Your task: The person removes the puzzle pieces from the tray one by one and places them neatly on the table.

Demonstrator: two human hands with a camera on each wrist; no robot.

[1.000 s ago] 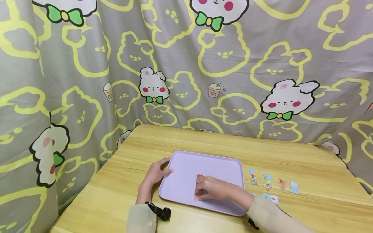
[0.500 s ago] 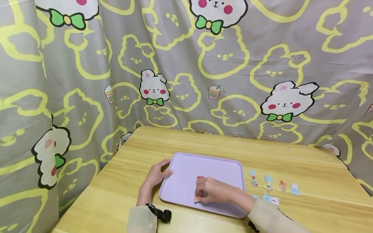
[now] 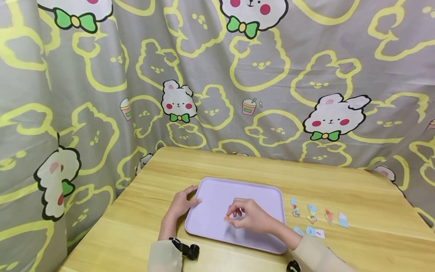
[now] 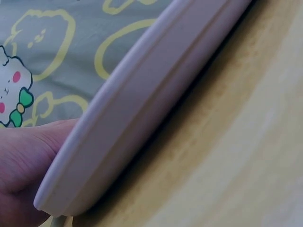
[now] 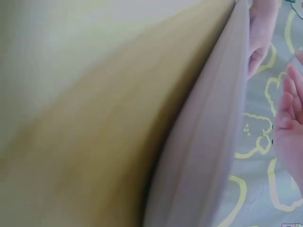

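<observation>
A lilac tray (image 3: 214,196) lies on the table. My left hand (image 3: 181,203) grips its left edge, thumb over the rim and fingers along the outside; the left wrist view shows this hand (image 4: 23,165) behind the tray's side wall (image 4: 118,113). Above the tray's middle, my right hand (image 3: 253,216) pinches a small orange jigsaw-like piece (image 3: 226,218) between thumb and index finger, with a shadow on the tray below. In the right wrist view only part of the right hand (image 5: 291,127) shows at the right border, and the piece is out of sight.
Right of the tray, several small cut picture pieces lie on the wooden table (image 3: 153,177): an orange one (image 3: 329,216), a blue and white one (image 3: 343,220), a blue one (image 3: 312,207) and others nearer the front. A patterned curtain (image 3: 217,75) hangs behind.
My right hand has risen off the tray surface, carrying the orange piece up and slightly left. The left hand and the tray have stayed put.
</observation>
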